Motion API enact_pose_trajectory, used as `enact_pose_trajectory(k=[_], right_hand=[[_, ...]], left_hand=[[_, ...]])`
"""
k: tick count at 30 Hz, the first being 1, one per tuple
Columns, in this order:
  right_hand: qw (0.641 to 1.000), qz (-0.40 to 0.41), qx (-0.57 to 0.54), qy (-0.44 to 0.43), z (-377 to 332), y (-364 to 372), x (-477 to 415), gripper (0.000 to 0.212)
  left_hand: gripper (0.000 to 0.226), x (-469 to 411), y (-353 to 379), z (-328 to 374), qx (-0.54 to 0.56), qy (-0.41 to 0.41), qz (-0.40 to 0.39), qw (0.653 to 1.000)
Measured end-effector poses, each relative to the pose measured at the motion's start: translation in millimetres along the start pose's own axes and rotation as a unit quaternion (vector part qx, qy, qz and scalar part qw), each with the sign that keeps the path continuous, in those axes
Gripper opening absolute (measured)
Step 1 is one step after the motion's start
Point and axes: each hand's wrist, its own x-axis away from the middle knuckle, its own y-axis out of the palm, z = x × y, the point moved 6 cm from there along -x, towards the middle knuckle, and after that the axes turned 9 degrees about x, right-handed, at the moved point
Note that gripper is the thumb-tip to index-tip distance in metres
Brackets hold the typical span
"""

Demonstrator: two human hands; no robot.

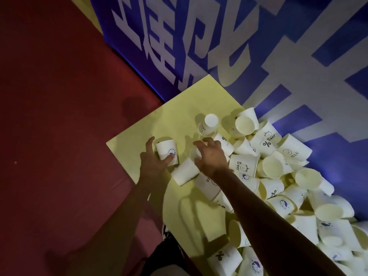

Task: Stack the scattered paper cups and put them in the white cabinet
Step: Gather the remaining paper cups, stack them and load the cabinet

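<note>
Cups [242,165] marked "Bear" and "HELLO" lie heaped; left hand [153,159] grips blue-logo cup [166,153], right hand [211,157] spread.

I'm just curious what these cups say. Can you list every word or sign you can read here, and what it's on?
"Bear": bear-face cup.
"% Bear": far cup behind it.
"ELLO", start hidden: smiley cup.
"%": bottom cup by the frame edge.
Round blue logo on the held cup in the left hand: too blurred.
Big white characters on the blue wall: cut off, unreadable.
</note>
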Motion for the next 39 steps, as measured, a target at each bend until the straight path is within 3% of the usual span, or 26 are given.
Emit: enact_pose_trajectory(k=[5,14,20,31,39], right_hand=[[0.999,0.021,-0.033,0.019,5,-2,1,0.056],[0.983,0.128,-0.126,0.041,27,-47,38,0.051],[0.942,0.200,-0.243,0.117,79,-55,103,0.048],[0.829,0.204,-0.471,0.222,208,-11,285,0.062],[0.814,0.185,-0.515,0.195,278,26,404,0.061]], left_hand=[[0.091,-1,11,1,0.038,0.009,-0.011,0.999],[0.091,23,19,35,0.078,0.009,-0.027,0.997],[0.080,68,51,66,0.071,0.062,-0.082,0.992],[0.080,237,162,82,0.025,0.149,-0.210,0.966],[0.083,361,225,59,0.030,0.162,-0.243,0.956]])
